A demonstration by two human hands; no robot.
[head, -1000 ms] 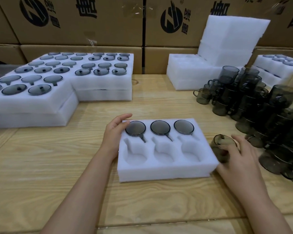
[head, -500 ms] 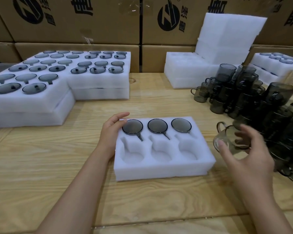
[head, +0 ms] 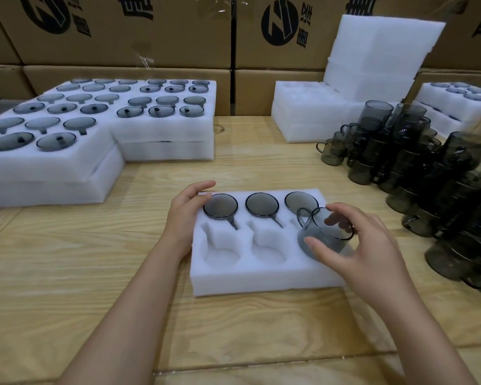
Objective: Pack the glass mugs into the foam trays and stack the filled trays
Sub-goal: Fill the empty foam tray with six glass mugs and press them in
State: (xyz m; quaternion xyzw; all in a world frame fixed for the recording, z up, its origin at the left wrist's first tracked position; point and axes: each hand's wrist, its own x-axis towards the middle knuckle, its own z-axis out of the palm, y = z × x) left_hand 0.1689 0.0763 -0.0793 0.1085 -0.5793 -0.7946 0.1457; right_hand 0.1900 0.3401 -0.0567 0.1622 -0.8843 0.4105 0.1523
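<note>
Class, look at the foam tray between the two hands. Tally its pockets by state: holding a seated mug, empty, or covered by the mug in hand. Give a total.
Pockets with a seated mug: 3
Empty pockets: 2
Pockets covered by the held mug: 1
Total: 6

Bare forearms; left hand, right hand, short nails.
</note>
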